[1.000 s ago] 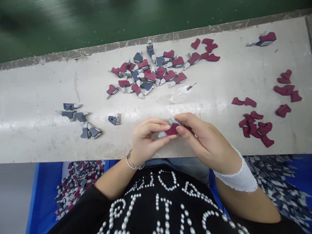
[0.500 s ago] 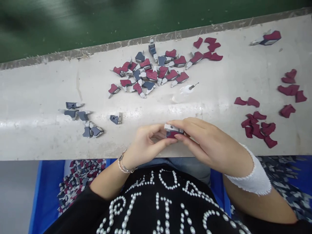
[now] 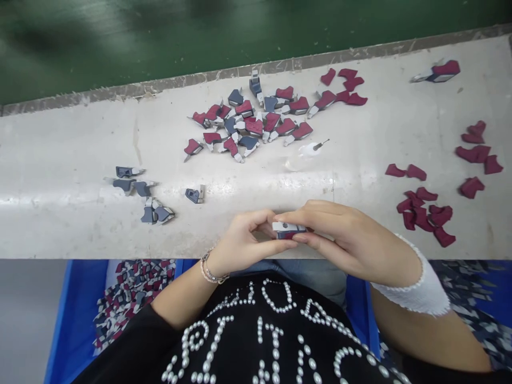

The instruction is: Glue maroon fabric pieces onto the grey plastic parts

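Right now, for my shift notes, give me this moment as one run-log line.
left hand, right hand | holding: grey-and-maroon fabric piece | over: pale workbench | nearby: maroon cutouts

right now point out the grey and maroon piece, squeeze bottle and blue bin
Grey and maroon piece (image 3: 286,228), head view, on its pale top
Squeeze bottle (image 3: 306,151), head view, on its body
Blue bin (image 3: 70,320), head view, on its side wall
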`<state>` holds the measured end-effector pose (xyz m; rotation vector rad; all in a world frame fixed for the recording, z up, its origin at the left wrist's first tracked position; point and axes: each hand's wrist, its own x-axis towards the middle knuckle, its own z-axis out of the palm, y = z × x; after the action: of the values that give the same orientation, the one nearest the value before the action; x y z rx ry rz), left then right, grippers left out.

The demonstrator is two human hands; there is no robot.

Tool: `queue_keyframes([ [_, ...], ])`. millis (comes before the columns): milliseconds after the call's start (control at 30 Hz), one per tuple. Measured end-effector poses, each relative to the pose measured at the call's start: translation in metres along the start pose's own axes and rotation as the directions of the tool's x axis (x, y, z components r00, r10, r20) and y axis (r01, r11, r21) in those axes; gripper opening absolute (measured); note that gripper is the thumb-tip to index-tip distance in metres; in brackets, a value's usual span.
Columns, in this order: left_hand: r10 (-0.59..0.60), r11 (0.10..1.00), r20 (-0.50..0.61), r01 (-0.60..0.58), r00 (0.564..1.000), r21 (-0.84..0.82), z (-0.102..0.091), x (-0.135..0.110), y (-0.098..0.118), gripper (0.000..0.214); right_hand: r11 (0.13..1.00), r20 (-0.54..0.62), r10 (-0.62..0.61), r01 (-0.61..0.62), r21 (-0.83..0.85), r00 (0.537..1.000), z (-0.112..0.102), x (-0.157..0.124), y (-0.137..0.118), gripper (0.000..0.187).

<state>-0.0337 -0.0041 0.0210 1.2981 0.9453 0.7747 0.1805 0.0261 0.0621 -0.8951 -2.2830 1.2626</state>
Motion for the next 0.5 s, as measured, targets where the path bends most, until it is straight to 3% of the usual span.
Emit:
queue_keyframes([
  [200,0.103,0.971,0.046,-0.111,0.994,0.210,-0.008,-0.002,0.002,0.015,0.979,0.012,0.204,-0.204,0.029,0.979,0.018,0.003,-0.002,0.024],
  [300,0.153,0.966,0.011,-0.152,0.988,0.209,-0.005,-0.007,0.002,0.013,0.991,0.004,0.132,-0.132,-0.012,0.991,0.021,0.004,-0.005,0.023],
  [500,0.114,0.987,-0.100,-0.101,0.988,0.123,0.007,-0.017,0.008,0.020,1.000,0.003,0.022,-0.022,-0.002,1.000,0.018,0.008,-0.010,0.026],
])
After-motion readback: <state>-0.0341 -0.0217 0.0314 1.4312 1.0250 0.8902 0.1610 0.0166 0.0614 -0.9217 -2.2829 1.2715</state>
